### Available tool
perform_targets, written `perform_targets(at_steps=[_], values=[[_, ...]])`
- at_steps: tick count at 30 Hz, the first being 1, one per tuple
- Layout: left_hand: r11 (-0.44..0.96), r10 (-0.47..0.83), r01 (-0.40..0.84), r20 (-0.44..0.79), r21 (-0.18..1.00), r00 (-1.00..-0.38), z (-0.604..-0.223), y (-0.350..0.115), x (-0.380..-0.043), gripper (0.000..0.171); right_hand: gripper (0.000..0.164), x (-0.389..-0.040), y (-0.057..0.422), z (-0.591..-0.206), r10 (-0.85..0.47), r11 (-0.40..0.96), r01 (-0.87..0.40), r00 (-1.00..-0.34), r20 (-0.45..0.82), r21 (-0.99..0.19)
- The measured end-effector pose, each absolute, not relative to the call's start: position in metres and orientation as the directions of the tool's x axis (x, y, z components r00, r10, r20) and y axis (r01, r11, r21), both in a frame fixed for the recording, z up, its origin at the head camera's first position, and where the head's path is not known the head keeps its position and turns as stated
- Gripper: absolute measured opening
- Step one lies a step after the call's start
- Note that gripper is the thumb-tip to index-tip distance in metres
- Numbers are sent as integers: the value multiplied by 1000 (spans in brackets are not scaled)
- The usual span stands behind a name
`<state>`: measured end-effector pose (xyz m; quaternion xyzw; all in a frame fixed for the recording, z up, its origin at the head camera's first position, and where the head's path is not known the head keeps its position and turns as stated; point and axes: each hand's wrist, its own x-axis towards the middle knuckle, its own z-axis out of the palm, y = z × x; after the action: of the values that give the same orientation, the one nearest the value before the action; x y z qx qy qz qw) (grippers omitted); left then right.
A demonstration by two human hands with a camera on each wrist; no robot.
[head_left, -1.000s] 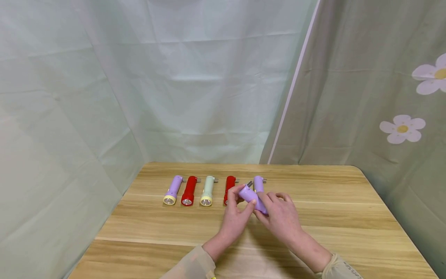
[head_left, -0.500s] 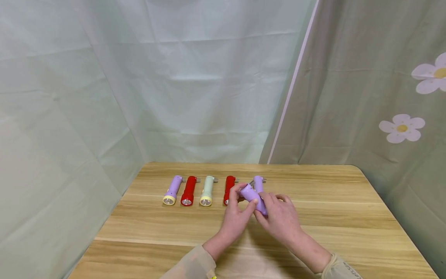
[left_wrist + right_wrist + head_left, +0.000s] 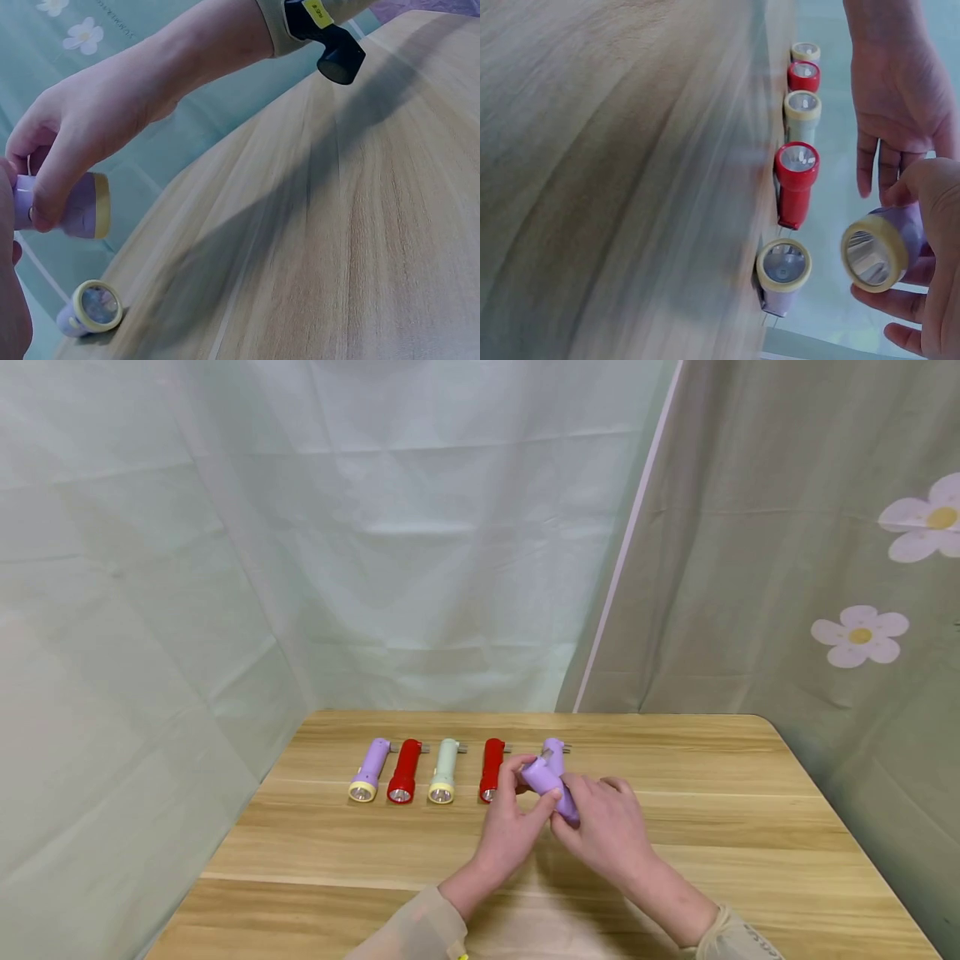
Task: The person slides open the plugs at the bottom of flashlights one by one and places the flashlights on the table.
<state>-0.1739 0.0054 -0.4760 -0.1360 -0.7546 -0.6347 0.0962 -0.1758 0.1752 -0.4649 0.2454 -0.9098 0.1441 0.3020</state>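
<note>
A purple flashlight (image 3: 542,778) with metal plug prongs at its tail is held tilted above the table in both hands. My left hand (image 3: 508,822) pinches the tail end between thumb and fingers. The head end is gripped by my right hand (image 3: 606,827), which hides most of it in the head view. The flashlight's cream-yellow rim and clear lens (image 3: 868,259) face the right wrist camera. Just behind it lies another purple flashlight (image 3: 556,750), partly covered. Close to my left fingers is a red flashlight (image 3: 492,764).
Farther left on the wooden table (image 3: 337,860) lie a pale green flashlight (image 3: 446,764), a second red flashlight (image 3: 406,768) and a purple flashlight (image 3: 371,767), with prongs pointing right. Curtains (image 3: 450,568) hang behind the table and along its sides.
The held flashlight has turned slightly in my fingers, its prongs now showing at a different angle. Both hands keep their grip in nearly the same place.
</note>
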Motion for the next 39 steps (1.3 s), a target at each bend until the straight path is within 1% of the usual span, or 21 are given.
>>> perform_targets(at_steps=[3, 9, 15, 18, 23, 29, 33, 39], values=[[183, 96, 338, 325, 923, -941, -474, 5, -175, 55, 33, -176, 176, -462, -358, 847, -519, -717, 598, -114], [297, 163, 413, 381, 861, -910, -469, 2, -178, 54, 35, -178, 182, -459, -349, 852, -506, -737, 579, -131], [414, 236, 434, 366, 800, -900, -463, -2, -178, 66, 39, -182, 192, -456, -336, 855, -491, -767, 546, -165], [465, 263, 450, 367, 762, -892, -460, -4, -179, 68, 40, -184, 198, -456, -316, 861, -475, -779, 542, -180], [592, 325, 516, 402, 619, -856, -459, -9, -181, 67, 43, -189, 209, -453, -293, 869, -453, -796, 530, -199], [707, 441, 597, 423, 380, -792, -462, -15, -186, 72, 44, -195, 219, -448, -261, 878, -412, -839, 477, -244], [737, 510, 629, 406, 248, -758, -465, -17, -186, 75, 42, -198, 225, -444, -241, 883, -387, -859, 452, -265], [736, 589, 666, 371, 120, -718, -465, -20, -183, 74, 44, -203, 235, -443, -218, 889, -361, -875, 432, -282]])
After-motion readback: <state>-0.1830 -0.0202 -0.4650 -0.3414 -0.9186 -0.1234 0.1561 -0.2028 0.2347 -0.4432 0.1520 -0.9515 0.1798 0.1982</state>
